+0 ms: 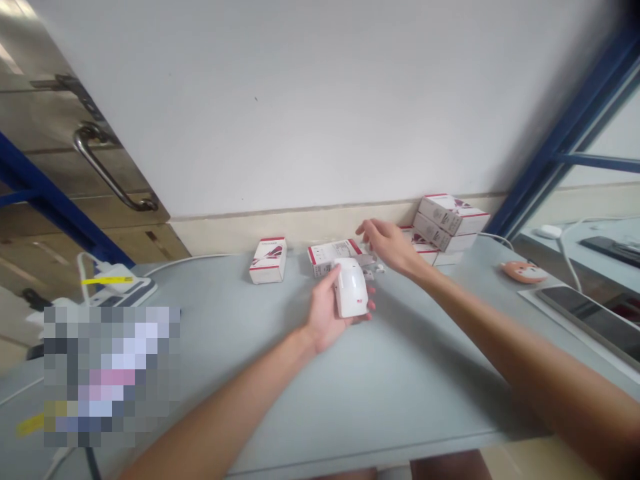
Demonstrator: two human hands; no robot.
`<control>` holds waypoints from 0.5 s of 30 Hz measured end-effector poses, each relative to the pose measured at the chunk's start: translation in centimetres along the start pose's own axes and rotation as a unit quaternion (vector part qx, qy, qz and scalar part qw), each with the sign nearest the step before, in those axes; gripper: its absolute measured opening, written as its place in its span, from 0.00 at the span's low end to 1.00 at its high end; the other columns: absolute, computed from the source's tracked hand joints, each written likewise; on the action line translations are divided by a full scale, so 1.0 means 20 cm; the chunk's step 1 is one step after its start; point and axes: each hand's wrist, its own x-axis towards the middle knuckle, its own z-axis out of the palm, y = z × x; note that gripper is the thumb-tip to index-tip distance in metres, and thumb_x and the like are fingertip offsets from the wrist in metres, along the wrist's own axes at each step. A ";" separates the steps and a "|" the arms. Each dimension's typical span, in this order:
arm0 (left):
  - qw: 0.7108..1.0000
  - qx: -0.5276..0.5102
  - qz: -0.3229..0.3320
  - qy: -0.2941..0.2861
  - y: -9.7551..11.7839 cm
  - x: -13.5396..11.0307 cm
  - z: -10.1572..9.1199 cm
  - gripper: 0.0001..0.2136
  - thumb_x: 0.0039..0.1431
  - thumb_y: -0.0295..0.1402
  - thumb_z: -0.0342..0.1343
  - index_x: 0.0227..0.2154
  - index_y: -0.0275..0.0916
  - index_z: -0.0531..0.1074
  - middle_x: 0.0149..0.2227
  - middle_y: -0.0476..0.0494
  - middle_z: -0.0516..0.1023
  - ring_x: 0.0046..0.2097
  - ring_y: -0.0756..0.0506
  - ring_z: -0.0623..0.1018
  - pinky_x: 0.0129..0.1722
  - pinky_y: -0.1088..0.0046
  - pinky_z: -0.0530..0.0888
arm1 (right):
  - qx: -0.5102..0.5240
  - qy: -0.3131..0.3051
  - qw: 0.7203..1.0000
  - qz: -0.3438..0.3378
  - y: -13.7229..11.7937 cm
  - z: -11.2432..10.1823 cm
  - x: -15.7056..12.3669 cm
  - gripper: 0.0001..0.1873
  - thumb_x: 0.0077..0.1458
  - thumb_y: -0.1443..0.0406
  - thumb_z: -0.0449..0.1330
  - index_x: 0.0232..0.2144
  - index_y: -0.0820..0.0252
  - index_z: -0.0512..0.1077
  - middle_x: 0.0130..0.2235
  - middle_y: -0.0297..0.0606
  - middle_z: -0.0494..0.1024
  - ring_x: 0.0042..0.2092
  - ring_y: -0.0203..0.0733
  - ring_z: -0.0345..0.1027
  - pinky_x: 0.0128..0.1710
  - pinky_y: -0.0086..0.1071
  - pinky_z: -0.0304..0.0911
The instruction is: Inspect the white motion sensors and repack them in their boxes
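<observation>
My left hand point(324, 313) is wrapped round a white curved plastic device point(352, 291) with a small red mark near its lower end, holding it up over the table. My right hand point(387, 243) is beyond it, with fingers loosely bent and nothing visible in them; its thumb is hidden. Just below the right hand lie small white parts point(375, 269), too blurred to name. A white and red carton point(334, 252) lies on its side behind the device, its right end near the right hand.
Another carton point(269, 261) lies to the left, and several stacked cartons point(447, 223) stand at the back right. An orange mouse point(523, 271) and a dark phone-like slab point(595, 320) rest on the right. A power strip point(130, 290) with cables sits at the left, by a blurred-out patch.
</observation>
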 end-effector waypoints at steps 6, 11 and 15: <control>0.997 0.047 0.010 -0.056 -0.01 0.00 0.00 0.25 0.67 0.46 0.47 0.56 0.34 0.73 0.47 0.28 0.83 0.36 0.36 0.83 0.35 0.62 0.75 | 0.156 -0.133 0.974 0.095 0.04 -0.04 -0.26 0.26 0.64 0.45 0.59 0.25 0.58 0.74 0.24 0.30 0.65 0.27 0.35 0.54 0.28 0.31 0.51; 0.992 0.094 0.000 -0.086 -0.02 0.00 -0.02 0.26 0.66 0.44 0.44 0.57 0.31 0.71 0.47 0.25 0.82 0.35 0.37 0.81 0.35 0.62 0.73 | 0.201 -0.112 0.967 0.106 0.09 -0.07 -0.27 0.21 0.60 0.46 0.62 0.38 0.55 0.84 0.27 0.32 0.68 0.30 0.36 0.53 0.30 0.32 0.51; 0.989 0.121 -0.017 -0.084 -0.02 0.00 -0.02 0.24 0.65 0.44 0.42 0.53 0.31 0.71 0.40 0.31 0.81 0.31 0.41 0.78 0.30 0.67 0.69 | 0.181 -0.041 0.975 0.122 0.12 -0.13 -0.23 0.21 0.56 0.48 0.65 0.36 0.57 0.85 0.25 0.32 0.66 0.29 0.37 0.53 0.30 0.34 0.52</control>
